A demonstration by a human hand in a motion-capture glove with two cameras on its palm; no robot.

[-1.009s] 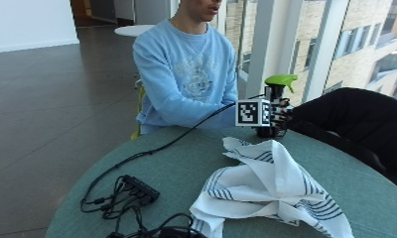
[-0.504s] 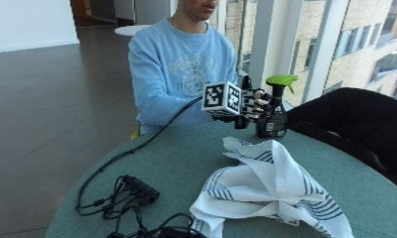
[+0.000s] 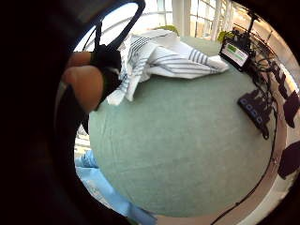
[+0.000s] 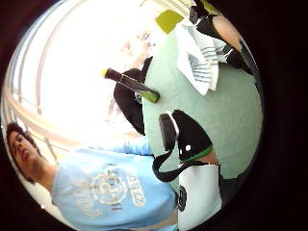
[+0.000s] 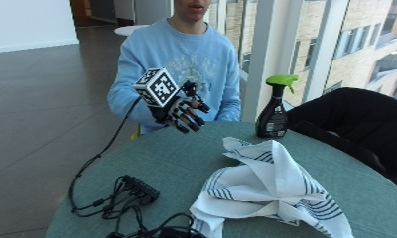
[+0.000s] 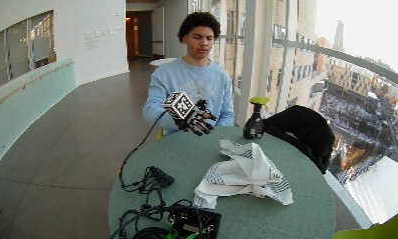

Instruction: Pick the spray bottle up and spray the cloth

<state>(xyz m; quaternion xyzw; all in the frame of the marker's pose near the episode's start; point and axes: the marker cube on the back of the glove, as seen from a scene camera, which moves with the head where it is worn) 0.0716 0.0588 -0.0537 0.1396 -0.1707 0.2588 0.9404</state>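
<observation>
The gloved hand point(image 5: 183, 110) is raised with fingers spread, holding nothing, well apart from the spray bottle point(image 5: 274, 108) standing behind the striped cloth point(image 5: 271, 191).

Glossy dark plastic spray bottle point(image 5: 273, 115); soft striped woven cloth point(image 5: 271, 191); matt green table point(image 5: 178, 163).

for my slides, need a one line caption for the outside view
Gloved right hand raised open above the table, apart from the spray bottle standing beside the striped cloth.
</observation>
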